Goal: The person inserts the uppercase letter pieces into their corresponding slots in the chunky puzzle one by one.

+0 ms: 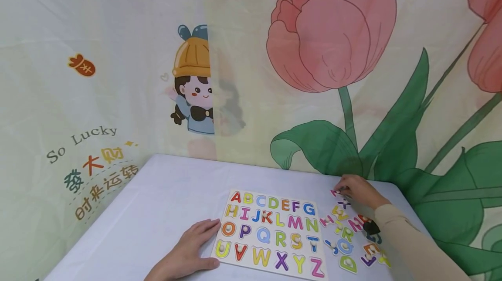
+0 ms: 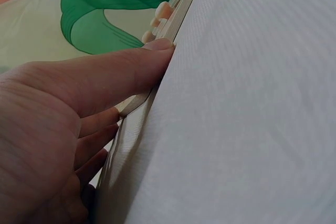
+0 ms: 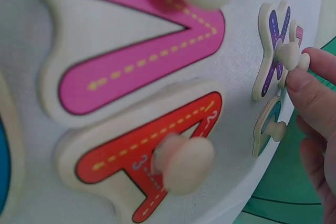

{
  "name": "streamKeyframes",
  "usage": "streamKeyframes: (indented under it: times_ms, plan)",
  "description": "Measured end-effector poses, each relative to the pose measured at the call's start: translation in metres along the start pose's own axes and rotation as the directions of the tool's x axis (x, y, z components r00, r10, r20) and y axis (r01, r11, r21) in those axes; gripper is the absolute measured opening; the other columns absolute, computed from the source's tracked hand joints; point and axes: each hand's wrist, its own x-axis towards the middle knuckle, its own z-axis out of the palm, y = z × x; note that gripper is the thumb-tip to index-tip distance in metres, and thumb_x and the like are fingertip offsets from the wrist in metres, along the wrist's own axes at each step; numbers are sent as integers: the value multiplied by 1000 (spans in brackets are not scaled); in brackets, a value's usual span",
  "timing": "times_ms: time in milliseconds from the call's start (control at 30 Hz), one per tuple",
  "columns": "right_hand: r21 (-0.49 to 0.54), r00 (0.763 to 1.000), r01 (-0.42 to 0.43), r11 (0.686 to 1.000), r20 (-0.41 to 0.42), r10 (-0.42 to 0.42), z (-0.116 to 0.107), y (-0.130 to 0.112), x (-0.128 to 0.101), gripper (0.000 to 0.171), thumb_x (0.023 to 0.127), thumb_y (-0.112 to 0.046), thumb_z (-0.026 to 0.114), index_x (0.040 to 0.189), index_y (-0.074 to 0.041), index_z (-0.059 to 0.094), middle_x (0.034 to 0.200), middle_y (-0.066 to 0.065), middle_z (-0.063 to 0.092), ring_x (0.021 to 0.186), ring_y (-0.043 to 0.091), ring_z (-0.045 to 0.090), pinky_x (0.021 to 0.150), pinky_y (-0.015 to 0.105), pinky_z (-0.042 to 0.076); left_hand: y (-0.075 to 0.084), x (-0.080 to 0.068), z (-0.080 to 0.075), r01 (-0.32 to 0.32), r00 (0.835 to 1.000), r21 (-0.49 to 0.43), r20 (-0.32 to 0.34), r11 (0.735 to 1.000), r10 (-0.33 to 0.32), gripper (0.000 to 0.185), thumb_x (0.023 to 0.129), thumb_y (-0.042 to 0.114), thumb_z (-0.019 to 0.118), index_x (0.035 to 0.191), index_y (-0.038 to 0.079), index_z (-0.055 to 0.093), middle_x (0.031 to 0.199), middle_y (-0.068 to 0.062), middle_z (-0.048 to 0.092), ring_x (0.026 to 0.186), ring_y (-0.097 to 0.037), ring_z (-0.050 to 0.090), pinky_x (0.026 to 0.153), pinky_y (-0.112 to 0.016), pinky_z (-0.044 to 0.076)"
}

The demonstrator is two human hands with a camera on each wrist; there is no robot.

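From the head camera, one wooden alphabet puzzle board [image 1: 270, 233] lies on the white table [image 1: 157, 211] between the two hands, which are well apart. It shows four rows of coloured letters, seven in each of the top three and six in the bottom row, twenty-six in all. The left hand [image 1: 188, 250] lies flat on the table with straight fingers, its fingertips touching the board's left edge. To the right of the board, beneath and just beside the right forearm, lies one scatter of loose letter pieces [image 1: 349, 237]; their number cannot be counted, as the sleeve [image 1: 408, 242] covers some. The right hand [image 1: 358, 190] reaches to the far end of that scatter, fingers curled over a pink piece [image 1: 335, 193].

The left wrist camera shows what the head view cannot: the thumb [image 2: 121, 72] pressed sideways against the board's thin edge [image 2: 173, 17], the other fingers tucked below along the tablecloth. Three pale knobs stand up from the board beyond the thumb.

The right wrist camera brings four loose pieces close: a pink letter [image 3: 142, 51], a red letter A [image 3: 152, 156], a purple letter X [image 3: 273, 51] and a teal piece [image 3: 268, 124] under it, each with a wooden knob. The right fingertips [image 3: 310, 85] touch the purple X's knob; whether they pinch it cannot be told.
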Motion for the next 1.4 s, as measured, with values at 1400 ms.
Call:
streamKeyframes:
  times_ms: [1400]
  plan:
    - [49, 993, 9, 999, 115, -14, 14, -182, -91, 9, 81, -27, 92, 86, -28, 85, 80, -25, 61, 79, 1, 51, 68, 22, 51, 3, 1, -2, 62, 997, -44, 59, 997, -59, 98, 81, 56, 85, 160, 12, 48, 168, -5, 42, 155, -40, 32, 118, -74, 27]
